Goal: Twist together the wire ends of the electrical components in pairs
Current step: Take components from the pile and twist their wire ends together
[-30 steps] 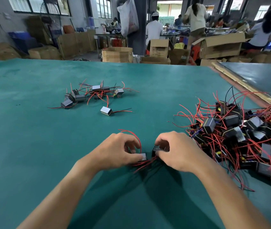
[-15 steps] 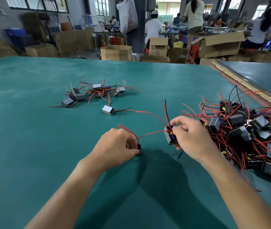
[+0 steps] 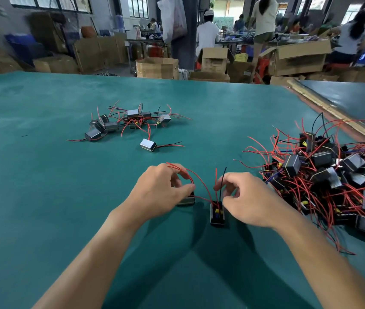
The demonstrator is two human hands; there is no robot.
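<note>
- Head view: nearest the worker, a small boxed component [image 3: 217, 214] stands on end on the green table [image 3: 43, 197]. Its red and black wires [image 3: 223, 176] rise thin and springy. The part looks light, and the wires are probably best pinched near their tips.
- The right grip [image 3: 250, 199] curls beside those wires with forefinger and thumb close around them; whether the pinch has closed cannot be told.
- The left grip [image 3: 161, 192] is curled down on a second component [image 3: 187, 200], holding it against the table, with a red wire [image 3: 183, 172] looping over its fingers.
- Farther off lie a lone component [image 3: 148, 144], a tangled pile [image 3: 333, 181] to the right and a smaller cluster [image 3: 121, 122] beyond.
</note>
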